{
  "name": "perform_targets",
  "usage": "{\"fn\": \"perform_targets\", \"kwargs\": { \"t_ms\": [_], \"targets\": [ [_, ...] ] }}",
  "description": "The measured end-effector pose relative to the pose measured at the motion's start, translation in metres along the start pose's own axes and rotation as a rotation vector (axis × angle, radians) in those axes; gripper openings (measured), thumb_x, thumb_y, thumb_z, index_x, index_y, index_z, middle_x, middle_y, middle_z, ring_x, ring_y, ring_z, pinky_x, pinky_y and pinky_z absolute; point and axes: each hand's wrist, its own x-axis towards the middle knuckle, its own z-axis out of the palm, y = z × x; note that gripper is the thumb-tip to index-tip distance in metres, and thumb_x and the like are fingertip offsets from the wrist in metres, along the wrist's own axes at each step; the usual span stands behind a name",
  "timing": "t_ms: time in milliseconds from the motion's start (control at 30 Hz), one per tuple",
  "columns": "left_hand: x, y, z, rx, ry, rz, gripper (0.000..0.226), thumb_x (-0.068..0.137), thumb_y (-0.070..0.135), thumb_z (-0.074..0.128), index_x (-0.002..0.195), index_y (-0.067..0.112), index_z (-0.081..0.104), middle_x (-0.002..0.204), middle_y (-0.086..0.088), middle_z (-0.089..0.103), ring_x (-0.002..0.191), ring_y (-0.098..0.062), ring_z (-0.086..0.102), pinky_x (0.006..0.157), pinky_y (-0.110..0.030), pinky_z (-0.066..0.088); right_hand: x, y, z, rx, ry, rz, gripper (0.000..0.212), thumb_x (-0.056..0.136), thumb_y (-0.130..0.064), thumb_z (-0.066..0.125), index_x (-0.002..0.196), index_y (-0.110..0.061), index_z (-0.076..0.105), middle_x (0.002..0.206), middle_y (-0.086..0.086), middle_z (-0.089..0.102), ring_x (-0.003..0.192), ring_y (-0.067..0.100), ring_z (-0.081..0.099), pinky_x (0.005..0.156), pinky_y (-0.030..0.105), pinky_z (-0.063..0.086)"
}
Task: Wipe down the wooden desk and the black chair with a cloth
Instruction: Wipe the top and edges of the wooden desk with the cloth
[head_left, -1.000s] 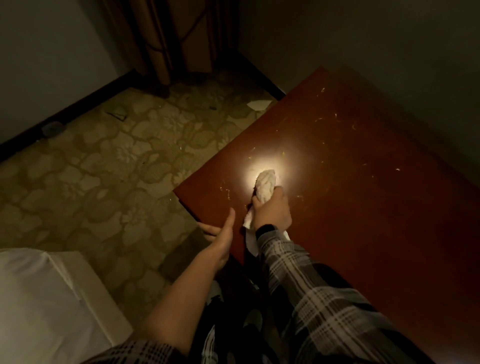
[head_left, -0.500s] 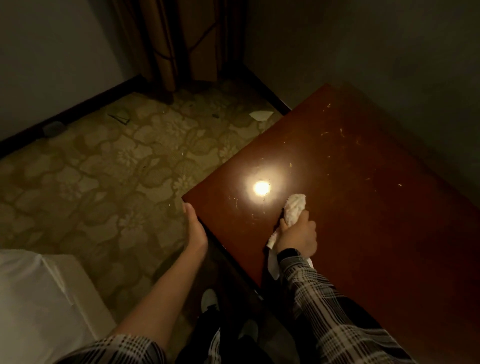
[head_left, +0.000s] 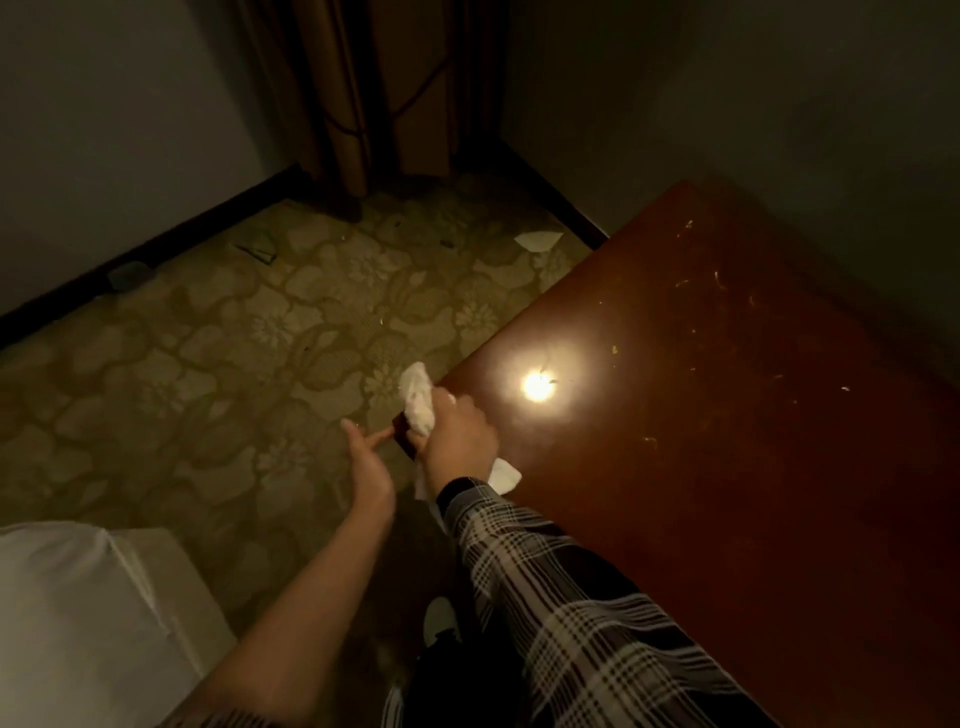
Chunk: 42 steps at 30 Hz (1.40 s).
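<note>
While right hand grip clenches white cloth at desk corner, left hand spread beside

So the right hand dragged the white cloth from near the lamp glare over to the desk's near corner, and now the wad pokes out past the edge over the carpet. The left hand let go of the edge, and now it's open just beside the right one, fingertip at the corner.

A reddish wooden desk bears scattered pale crumbs and glare.
</note>
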Motion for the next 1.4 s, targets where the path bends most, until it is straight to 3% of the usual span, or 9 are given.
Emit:
{"fn": "perform_targets", "kwargs": {
  "t_ms": [100,200,333,567,767,933,1167,1300,1400],
  "targets": [
    [-0.003,0.008,-0.010,0.035,0.017,-0.015,0.070,0.100,0.049,0.010,0.124,-0.002,0.052,0.133,-0.019,0.050,0.122,-0.033,0.047,0.099,-0.038,0.038,-0.001,-0.003,-0.005,0.227,-0.166,-0.127,0.042,0.084,-0.037,0.065,0.123,-0.026,0.054,0.105,0.000,0.054,0.096,0.021,0.052,0.074,0.028,0.032],
    [0.006,0.012,-0.026,0.151,0.156,0.047,0.062,0.102,0.043,0.010,0.102,0.006,0.060,0.135,-0.016,0.048,0.125,-0.031,0.044,0.101,-0.034,0.035,-0.018,0.016,-0.021,0.403,-0.019,-0.053,0.034,0.086,-0.034,0.062,0.117,-0.024,0.056,0.104,-0.003,0.055,0.093,0.016,0.051,0.078,0.031,0.038],
    [0.011,0.009,-0.038,0.350,0.172,0.068,0.067,0.099,0.052,0.009,0.117,0.012,0.060,0.144,-0.012,0.040,0.131,-0.031,0.035,0.111,-0.047,0.024,-0.033,0.053,-0.037,0.241,0.187,0.092,0.033,0.086,-0.032,0.061,0.117,-0.024,0.054,0.103,-0.003,0.053,0.097,0.017,0.052,0.078,0.031,0.037],
    [0.006,-0.005,-0.043,0.401,0.173,0.060,0.064,0.100,0.049,0.012,0.129,0.011,0.053,0.154,-0.010,0.022,0.141,-0.030,0.019,0.115,-0.051,0.013,-0.025,0.053,-0.012,0.006,0.185,0.252,0.051,0.086,-0.039,0.063,0.130,-0.021,0.045,0.115,0.006,0.054,0.103,0.024,0.054,0.085,0.040,0.046],
    [0.012,-0.013,-0.055,0.330,0.281,0.061,0.059,0.102,0.041,0.017,0.124,0.003,0.056,0.147,-0.016,0.034,0.134,-0.031,0.031,0.113,-0.040,0.020,0.002,0.004,0.002,-0.099,0.066,-0.082,0.044,0.085,-0.037,0.063,0.124,-0.022,0.050,0.109,0.007,0.055,0.098,0.026,0.054,0.077,0.035,0.041],
    [0.014,-0.011,-0.065,0.303,0.388,0.017,0.058,0.102,0.040,0.024,0.133,-0.001,0.049,0.143,-0.022,0.040,0.133,-0.035,0.034,0.112,-0.040,0.021,0.002,-0.024,-0.001,-0.036,-0.369,-0.436,0.042,0.082,-0.036,0.067,0.121,-0.025,0.056,0.112,0.005,0.061,0.104,0.027,0.057,0.084,0.035,0.044],
    [0.000,-0.007,-0.071,0.281,0.381,0.068,0.057,0.103,0.039,0.018,0.118,0.003,0.060,0.143,-0.017,0.039,0.133,-0.032,0.033,0.113,-0.044,0.021,-0.020,0.027,-0.023,0.142,0.119,-0.134,0.032,0.084,-0.032,0.063,0.114,-0.024,0.054,0.098,-0.001,0.052,0.089,0.020,0.052,0.072,0.032,0.038],
    [-0.006,-0.010,-0.069,0.251,0.361,0.073,0.056,0.103,0.038,0.018,0.122,0.003,0.057,0.144,-0.015,0.039,0.134,-0.031,0.032,0.113,-0.041,0.020,-0.001,0.030,-0.010,-0.094,0.097,0.011,0.041,0.085,-0.033,0.062,0.121,-0.020,0.049,0.108,0.008,0.054,0.095,0.026,0.054,0.074,0.034,0.040],
    [-0.008,-0.014,-0.066,0.230,0.362,0.091,0.052,0.104,0.032,0.020,0.119,-0.001,0.058,0.137,-0.018,0.045,0.128,-0.031,0.038,0.108,-0.037,0.025,0.010,0.008,0.002,-0.064,0.050,-0.132,0.040,0.084,-0.035,0.064,0.120,-0.021,0.053,0.108,0.006,0.056,0.097,0.025,0.054,0.080,0.035,0.044]
  ]
}}
